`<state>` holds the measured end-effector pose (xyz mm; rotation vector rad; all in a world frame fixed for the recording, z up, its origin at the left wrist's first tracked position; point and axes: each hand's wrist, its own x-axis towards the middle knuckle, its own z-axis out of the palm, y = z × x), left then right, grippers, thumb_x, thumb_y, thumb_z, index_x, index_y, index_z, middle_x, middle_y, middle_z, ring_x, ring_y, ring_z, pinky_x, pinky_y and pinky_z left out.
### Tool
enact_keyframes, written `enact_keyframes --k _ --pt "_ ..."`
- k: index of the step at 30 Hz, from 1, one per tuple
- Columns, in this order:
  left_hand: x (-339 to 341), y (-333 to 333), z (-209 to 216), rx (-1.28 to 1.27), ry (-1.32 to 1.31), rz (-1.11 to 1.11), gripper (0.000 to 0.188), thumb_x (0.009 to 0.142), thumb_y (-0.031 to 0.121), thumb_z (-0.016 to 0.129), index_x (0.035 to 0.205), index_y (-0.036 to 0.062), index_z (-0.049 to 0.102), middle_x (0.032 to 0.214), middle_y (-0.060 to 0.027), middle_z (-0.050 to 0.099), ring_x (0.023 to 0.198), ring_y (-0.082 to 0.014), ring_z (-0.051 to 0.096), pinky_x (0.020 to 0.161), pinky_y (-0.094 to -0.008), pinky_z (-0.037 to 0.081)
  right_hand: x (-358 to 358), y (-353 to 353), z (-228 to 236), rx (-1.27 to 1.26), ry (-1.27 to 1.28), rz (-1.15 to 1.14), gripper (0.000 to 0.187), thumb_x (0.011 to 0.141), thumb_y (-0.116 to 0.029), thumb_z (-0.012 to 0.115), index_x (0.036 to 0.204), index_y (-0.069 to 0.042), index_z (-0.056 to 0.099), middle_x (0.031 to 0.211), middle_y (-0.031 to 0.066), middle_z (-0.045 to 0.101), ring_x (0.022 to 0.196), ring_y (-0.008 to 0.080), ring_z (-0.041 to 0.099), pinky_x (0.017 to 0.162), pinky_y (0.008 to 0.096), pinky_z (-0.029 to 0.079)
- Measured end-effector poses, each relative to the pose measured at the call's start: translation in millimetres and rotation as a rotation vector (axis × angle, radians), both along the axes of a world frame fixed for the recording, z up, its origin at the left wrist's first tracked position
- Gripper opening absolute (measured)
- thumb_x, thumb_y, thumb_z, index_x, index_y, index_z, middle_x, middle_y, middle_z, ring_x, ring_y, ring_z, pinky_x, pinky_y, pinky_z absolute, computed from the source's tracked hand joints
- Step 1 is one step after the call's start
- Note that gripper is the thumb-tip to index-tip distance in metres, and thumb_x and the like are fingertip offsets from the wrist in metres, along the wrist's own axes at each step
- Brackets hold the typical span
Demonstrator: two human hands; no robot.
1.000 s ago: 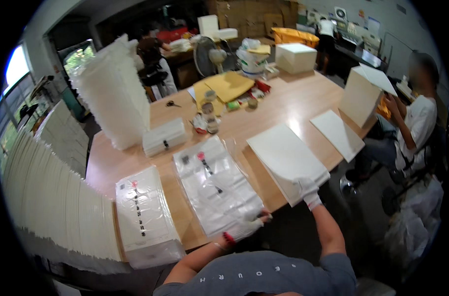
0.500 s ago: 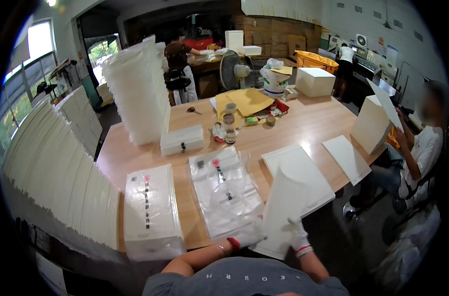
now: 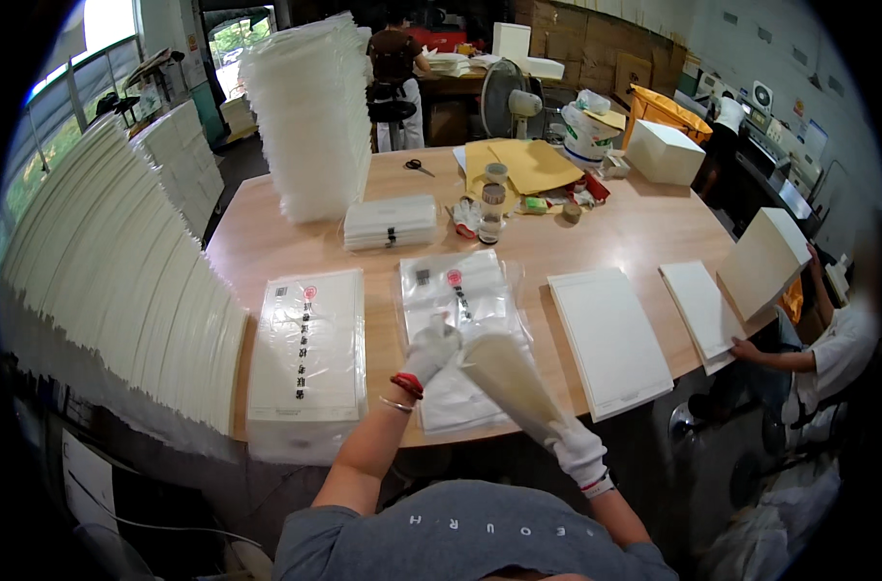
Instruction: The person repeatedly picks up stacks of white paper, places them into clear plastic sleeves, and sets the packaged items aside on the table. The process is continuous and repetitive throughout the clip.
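Observation:
My right hand, in a white glove, grips the lower end of a curled paper sheaf; whether it is one sheet or several I cannot tell. The sheaf's upper end hovers over a stack of clear printed plastic bags at the table's near edge. My left hand, also gloved, is closed over these bags beside the sheaf's upper end; what its fingers pinch is hidden. Right of the sheaf lies a stack of white paper. To the left sits a stack of packed printed bags.
Tall stacks of white packs stand at the left and far left. A bundle, a glass jar, scissors and yellow envelopes lie farther back. On the right, a co-worker's hand touches a paper stack.
The sheaf has swung left off the white paper stack and curled. My left hand has moved up over the bags. The co-worker has lowered a board and reached to the paper stack.

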<state>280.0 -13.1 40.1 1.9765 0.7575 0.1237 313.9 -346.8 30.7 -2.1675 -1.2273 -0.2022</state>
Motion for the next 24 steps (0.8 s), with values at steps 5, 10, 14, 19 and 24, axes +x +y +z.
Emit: enact_keyframes --k 5,10,14,19,24 --pt "10 -108 -22 1.005 -0.569 -0.476 0.042 0.074 0.015 0.058 0.112 -0.0001 0.051 0.081 -0.0131 0.056 0.078 -0.0276 0.055 0.070 -0.0367 0.046 46 45 -41 -0.360 0.273 -0.008 0.027 0.074 -0.023 0.061 0.097 -0.010 0.059 0.095 0.0150 0.060 0.080 0.0324 0.060 0.067 0.0408 0.049" --pt "23 -95 -63 0.590 -0.517 -0.378 0.043 0.073 0.011 0.056 0.115 0.0032 0.050 0.083 -0.0188 0.055 0.081 -0.0336 0.054 0.071 -0.0405 0.046 62 105 -9 -0.254 0.335 -0.511 0.035 0.073 -0.024 0.063 0.102 -0.006 0.055 0.092 0.0182 0.059 0.083 0.0388 0.058 0.076 0.0406 0.047" --pt "4 -74 -94 0.844 -0.355 -0.557 0.036 0.077 0.009 0.052 0.113 0.0070 0.050 0.085 -0.0174 0.054 0.076 -0.0325 0.055 0.067 -0.0405 0.047 115 128 -97 -0.094 0.209 -0.367 0.042 0.082 -0.026 0.054 0.115 -0.002 0.044 0.108 0.0192 0.055 0.099 0.0410 0.052 0.083 0.0427 0.044" --pt "11 -6 -192 0.906 -0.451 -0.092 0.028 0.082 0.004 0.046 0.110 0.0055 0.049 0.089 -0.0119 0.051 0.076 -0.0199 0.052 0.065 -0.0314 0.045 151 157 -75 -0.544 0.682 -0.340 0.044 0.088 -0.031 0.041 0.123 -0.004 0.042 0.107 0.0173 0.057 0.098 0.0403 0.053 0.082 0.0484 0.042" --pt "-45 -1 -163 -0.126 -0.350 0.331 0.027 0.078 0.004 0.050 0.105 0.0017 0.046 0.092 -0.0119 0.052 0.084 -0.0212 0.053 0.071 -0.0297 0.045 109 117 -71 -0.681 0.442 -0.101 0.058 0.088 -0.033 0.041 0.136 -0.009 0.020 0.103 0.0209 0.058 0.087 0.0383 0.059 0.073 0.0543 0.042"
